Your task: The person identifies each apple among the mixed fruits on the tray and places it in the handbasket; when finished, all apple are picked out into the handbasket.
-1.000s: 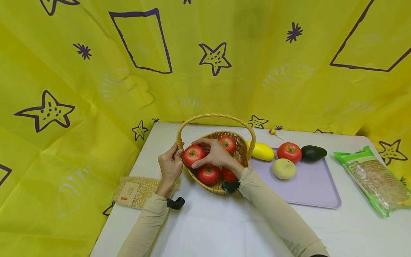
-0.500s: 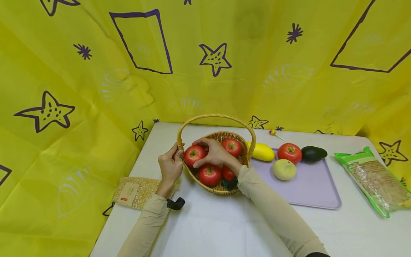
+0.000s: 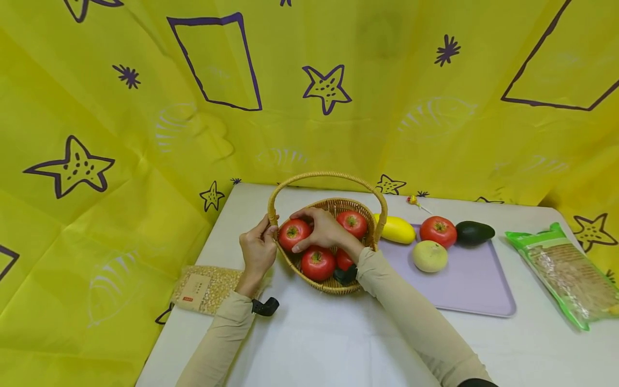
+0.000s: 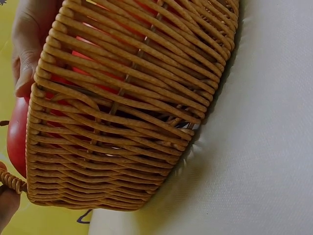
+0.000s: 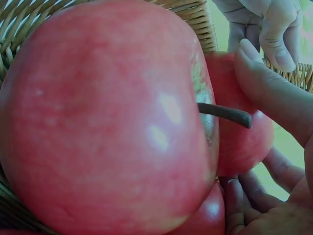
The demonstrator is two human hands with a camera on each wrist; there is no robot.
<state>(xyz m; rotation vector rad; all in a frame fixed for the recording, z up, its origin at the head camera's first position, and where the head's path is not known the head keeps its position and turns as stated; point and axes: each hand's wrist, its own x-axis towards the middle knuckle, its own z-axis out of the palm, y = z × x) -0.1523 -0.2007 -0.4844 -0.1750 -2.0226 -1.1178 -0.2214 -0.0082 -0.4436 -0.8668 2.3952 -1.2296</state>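
In the head view, a wicker basket (image 3: 338,289) with a tall arched handle holds several red apples. My right hand (image 3: 325,228) reaches inside and grips the leftmost apple (image 3: 295,235), thumb at the near side and fingers over the far side. Just outside the left rim, my left hand (image 3: 258,248) pinches the foot of the handle. Another apple (image 3: 317,264) lies right below my right hand, and one more (image 3: 352,223) sits at the back of the basket. In the right wrist view, a big apple (image 5: 107,117) with a dark stem fills most of the picture.
Right of the basket is a lilac tray (image 3: 476,293) with a yellow oblong fruit (image 3: 397,230), a red apple (image 3: 438,231), a pale round fruit (image 3: 429,256) and an avocado (image 3: 475,233). A lollipop (image 3: 412,200), a green-edged packet (image 3: 568,274) and a grain bag (image 3: 208,290) lie around.
The apple at the back of the basket has shifted slightly right and nearer. Both hands keep their holds almost unmoved.
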